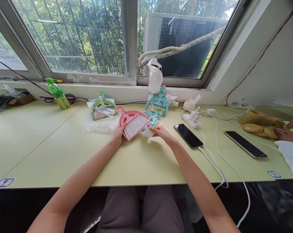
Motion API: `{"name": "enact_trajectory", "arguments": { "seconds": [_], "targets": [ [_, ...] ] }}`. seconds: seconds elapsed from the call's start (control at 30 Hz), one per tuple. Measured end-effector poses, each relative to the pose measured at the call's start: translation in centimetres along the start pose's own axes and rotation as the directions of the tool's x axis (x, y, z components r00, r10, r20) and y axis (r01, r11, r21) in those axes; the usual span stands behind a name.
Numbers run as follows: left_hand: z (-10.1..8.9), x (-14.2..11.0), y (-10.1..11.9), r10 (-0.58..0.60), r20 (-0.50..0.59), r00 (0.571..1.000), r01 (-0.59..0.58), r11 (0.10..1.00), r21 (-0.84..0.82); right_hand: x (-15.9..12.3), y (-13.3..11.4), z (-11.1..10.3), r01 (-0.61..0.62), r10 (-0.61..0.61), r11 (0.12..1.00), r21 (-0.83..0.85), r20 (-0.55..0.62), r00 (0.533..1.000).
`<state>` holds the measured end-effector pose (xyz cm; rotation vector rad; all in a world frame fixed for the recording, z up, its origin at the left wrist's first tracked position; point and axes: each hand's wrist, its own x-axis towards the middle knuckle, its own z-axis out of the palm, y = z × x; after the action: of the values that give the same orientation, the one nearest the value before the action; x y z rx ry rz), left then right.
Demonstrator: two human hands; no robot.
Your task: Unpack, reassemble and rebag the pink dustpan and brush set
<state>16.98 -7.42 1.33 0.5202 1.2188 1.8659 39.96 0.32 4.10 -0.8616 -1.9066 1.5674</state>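
My left hand is closed on the left edge of a pink dustpan, tilted above the table. A brush with pale bristles lies against the dustpan. The fingers of my right hand pinch a small white printed card at the dustpan's right corner. Just behind is a blue dustpan piece, partly hidden. A wrapped green dustpan set sits behind my left hand, with a crumpled clear plastic bag in front of it. Farther back, a wrapped teal dustpan set leans near the window wall.
A phone on a white cable and a power strip lie to the right. Beyond are a second phone and another person's hands at tan objects. A green-capped bottle stands back left on the pale table.
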Motion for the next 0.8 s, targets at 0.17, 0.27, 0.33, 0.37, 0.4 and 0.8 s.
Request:
{"name": "enact_trajectory", "arguments": {
  "seconds": [0.17, 0.27, 0.33, 0.37, 0.4, 0.8],
  "targets": [
    [0.0, 0.0, -0.2, -0.004, 0.069, 0.998, 0.005, 1.000, -0.017, 0.2, -0.3, -0.6, 0.206, 0.010, 0.948, 0.241, -0.673, 0.739],
    [0.8, -1.3, -0.2, -0.007, 0.070, 0.998, 0.008, 1.000, -0.015, -0.4, -0.9, -0.2, 0.292, -0.173, 0.956, -0.003, -0.812, 0.558],
    [1.6, -2.5, -0.2, -0.019, 0.054, 0.998, 0.020, 0.999, -0.030, -1.0, -1.3, 0.8, 0.283, -0.388, 0.920, -0.271, -0.729, 0.564],
    [1.9, -3.1, -0.2, -0.021, 0.063, 0.998, 0.024, 0.999, -0.047, -1.2, -1.3, 1.5, 0.271, -0.491, 0.868, -0.417, -0.633, 0.598],
    [2.2, -3.7, -0.3, -0.023, 0.092, 0.996, 0.029, 0.997, -0.066, -1.4, -1.3, 2.4, 0.262, -0.569, 0.792, -0.552, -0.508, 0.647],
    [2.9, -5.0, -1.7, -0.059, 0.293, 0.954, 0.082, 0.994, -0.070, -0.7, 1.2, 6.3, 0.167, -0.375, 0.559, -0.812, -0.069, 0.924]
  ]
}}
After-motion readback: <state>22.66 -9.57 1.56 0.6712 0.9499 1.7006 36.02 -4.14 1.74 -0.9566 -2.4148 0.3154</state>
